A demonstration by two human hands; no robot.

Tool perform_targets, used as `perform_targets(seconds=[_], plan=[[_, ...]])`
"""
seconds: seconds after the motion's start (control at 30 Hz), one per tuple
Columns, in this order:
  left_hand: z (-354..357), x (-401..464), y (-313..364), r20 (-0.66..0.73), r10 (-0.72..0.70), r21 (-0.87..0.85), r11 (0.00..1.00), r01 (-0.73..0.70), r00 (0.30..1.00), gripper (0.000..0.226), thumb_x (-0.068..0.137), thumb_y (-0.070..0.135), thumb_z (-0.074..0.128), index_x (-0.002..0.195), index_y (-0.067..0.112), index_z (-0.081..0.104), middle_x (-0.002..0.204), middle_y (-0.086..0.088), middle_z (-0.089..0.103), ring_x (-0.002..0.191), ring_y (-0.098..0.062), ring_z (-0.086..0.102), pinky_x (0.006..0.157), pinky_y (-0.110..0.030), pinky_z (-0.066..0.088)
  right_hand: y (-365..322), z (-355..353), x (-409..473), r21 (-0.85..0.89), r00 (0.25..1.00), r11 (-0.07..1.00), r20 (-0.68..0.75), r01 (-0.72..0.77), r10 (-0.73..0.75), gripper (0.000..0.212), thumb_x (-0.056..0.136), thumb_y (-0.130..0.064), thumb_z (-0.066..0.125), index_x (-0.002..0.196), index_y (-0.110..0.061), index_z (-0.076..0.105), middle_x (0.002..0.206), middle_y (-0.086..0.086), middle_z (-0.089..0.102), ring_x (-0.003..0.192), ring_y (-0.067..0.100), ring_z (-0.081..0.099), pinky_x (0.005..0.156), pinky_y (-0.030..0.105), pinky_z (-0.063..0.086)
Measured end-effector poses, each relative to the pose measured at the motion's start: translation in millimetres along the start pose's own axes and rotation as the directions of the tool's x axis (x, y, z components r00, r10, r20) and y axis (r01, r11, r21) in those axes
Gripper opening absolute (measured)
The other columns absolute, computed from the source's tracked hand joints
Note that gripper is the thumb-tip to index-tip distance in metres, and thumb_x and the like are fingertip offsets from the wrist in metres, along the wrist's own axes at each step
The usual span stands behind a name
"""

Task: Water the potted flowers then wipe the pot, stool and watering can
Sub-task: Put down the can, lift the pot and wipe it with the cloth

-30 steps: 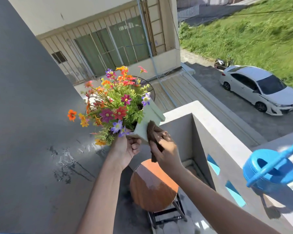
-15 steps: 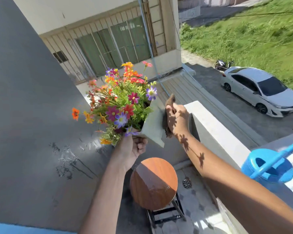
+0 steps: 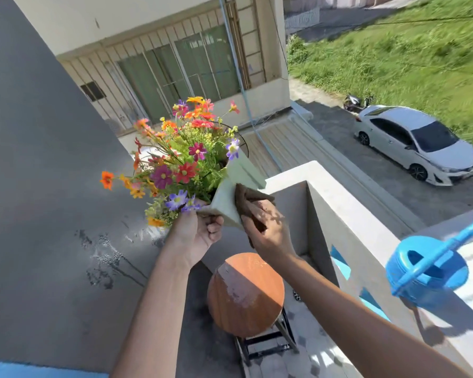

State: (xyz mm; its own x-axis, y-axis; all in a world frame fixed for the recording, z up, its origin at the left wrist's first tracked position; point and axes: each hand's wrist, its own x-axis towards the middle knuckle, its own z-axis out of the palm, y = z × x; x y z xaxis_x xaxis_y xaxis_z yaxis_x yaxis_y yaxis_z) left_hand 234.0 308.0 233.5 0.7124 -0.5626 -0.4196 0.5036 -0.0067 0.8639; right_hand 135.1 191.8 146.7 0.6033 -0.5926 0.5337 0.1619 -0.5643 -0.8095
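- Gripping the pale green pot (image 3: pixel 234 199) at its lower corner, the left hand (image 3: pixel 195 236) has its fingers curled round the edge and holds the pot up in the air, tilted to the left.
- Flowers (image 3: pixel 180 162) in orange, red, pink and purple spill from the pot's mouth toward the grey wall (image 3: pixel 38 186).
- The right hand (image 3: pixel 268 227) clutches a brown cloth (image 3: pixel 247 199) and presses it against the pot's side face.
- A stool (image 3: pixel 245 294) with a round wooden seat stands below the hands on the balcony floor; its seat is half in sun, half in shade, with wet patches showing.
- A blue watering can (image 3: pixel 432 266) sits on the white parapet (image 3: pixel 347 203) at the right, well apart from the pot, its spout pointing up and right.
- Dark wet marks streak the grey wall left of the stool.
- Beyond the parapet, a white car (image 3: pixel 418 144) is parked on the road, with grass (image 3: pixel 393 55) behind it.
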Motion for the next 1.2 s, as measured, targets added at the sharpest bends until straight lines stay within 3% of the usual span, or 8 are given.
perform_targets(seconds=[0.13,0.37,0.6,0.67,0.77,0.93,1.07,1.2], plan=[[-2,0,1,-0.027,0.018,-0.006,1.000,-0.018,0.999,0.021,0.094,0.014,0.033,0.075,0.017,0.041,0.049,-0.009,0.053,0.036,-0.012,0.034,0.039,-0.020,0.025,-1,1,-9,0.069,0.992,0.991,-0.042,-0.113,0.116,0.022,0.090,-0.003,0.064,0.108,-0.010,0.075,0.099,-0.009,0.067,0.082,-0.003,0.062,0.073,0.010,0.045],[6,-4,-2,-0.022,0.044,0.077,0.996,-0.042,0.999,0.036,0.098,0.016,0.033,0.067,0.009,0.050,0.052,-0.008,0.053,0.042,-0.013,0.033,0.041,-0.023,0.025,-40,13,23,0.009,0.978,0.991,-0.164,0.131,-0.128,0.011,0.087,0.001,0.068,0.097,-0.001,0.073,0.087,0.006,0.068,0.084,0.015,0.059,0.077,0.015,0.044],[7,-13,-5,0.025,0.026,-0.002,1.000,-0.026,0.999,0.029,0.093,0.010,0.032,0.067,0.016,0.042,0.051,-0.008,0.055,0.043,-0.013,0.034,0.042,-0.021,0.026,-2,5,68,-0.004,0.963,0.995,-0.253,-0.101,0.097,0.020,0.090,-0.011,0.066,0.106,-0.001,0.072,0.094,0.013,0.066,0.084,0.006,0.057,0.079,0.012,0.040],[10,-15,-5,0.036,0.037,0.010,0.999,-0.037,0.999,0.038,0.093,0.008,0.031,0.058,0.017,0.045,0.052,-0.008,0.053,0.046,-0.013,0.032,0.045,-0.022,0.024,4,3,74,-0.009,0.948,0.985,-0.275,-0.170,0.161,0.012,0.091,-0.011,0.064,0.086,-0.004,0.072,0.079,0.007,0.059,0.068,0.000,0.049,0.067,0.015,0.040],[10,-16,-10,0.041,0.056,0.052,0.997,-0.058,0.998,0.045,0.094,0.007,0.029,0.056,0.015,0.052,0.052,-0.006,0.052,0.045,-0.011,0.032,0.046,-0.021,0.022,7,-1,91,-0.045,0.932,0.967,-0.280,-0.251,0.229,0.033,0.092,-0.019,0.055,0.059,-0.016,0.051,0.065,0.004,0.047,0.061,0.012,0.040,0.058,0.030,0.029],[13,-12,-9,0.016,0.072,0.096,0.993,-0.073,0.997,0.039,0.096,0.012,0.029,0.065,0.013,0.052,0.052,-0.006,0.052,0.046,-0.012,0.031,0.045,-0.022,0.022,-23,4,103,0.041,0.965,0.987,-0.208,-0.157,0.162,0.021,0.091,-0.019,0.061,0.102,-0.006,0.074,0.088,0.006,0.060,0.079,0.009,0.052,0.073,0.027,0.042],[10,-5,-3,-0.005,0.054,0.017,0.998,-0.054,0.999,0.049,0.095,0.016,0.032,0.052,0.013,0.055,0.053,-0.009,0.052,0.045,-0.014,0.031,0.051,-0.027,0.020,-40,12,69,0.094,0.986,0.995,-0.162,-0.026,0.041,0.022,0.089,-0.012,0.061,0.106,-0.002,0.071,0.096,0.006,0.064,0.092,0.018,0.060,0.082,0.023,0.044],[-2,0,2,-0.005,0.045,0.002,0.999,-0.045,0.999,0.023,0.094,0.018,0.033,0.074,0.014,0.044,0.053,-0.010,0.053,0.039,-0.014,0.034,0.044,-0.025,0.024,-28,12,13,0.057,0.984,0.988,-0.117,0.145,-0.137,0.019,0.089,-0.002,0.062,0.105,0.004,0.071,0.095,0.005,0.066,0.092,0.014,0.057,0.086,0.017,0.040]])
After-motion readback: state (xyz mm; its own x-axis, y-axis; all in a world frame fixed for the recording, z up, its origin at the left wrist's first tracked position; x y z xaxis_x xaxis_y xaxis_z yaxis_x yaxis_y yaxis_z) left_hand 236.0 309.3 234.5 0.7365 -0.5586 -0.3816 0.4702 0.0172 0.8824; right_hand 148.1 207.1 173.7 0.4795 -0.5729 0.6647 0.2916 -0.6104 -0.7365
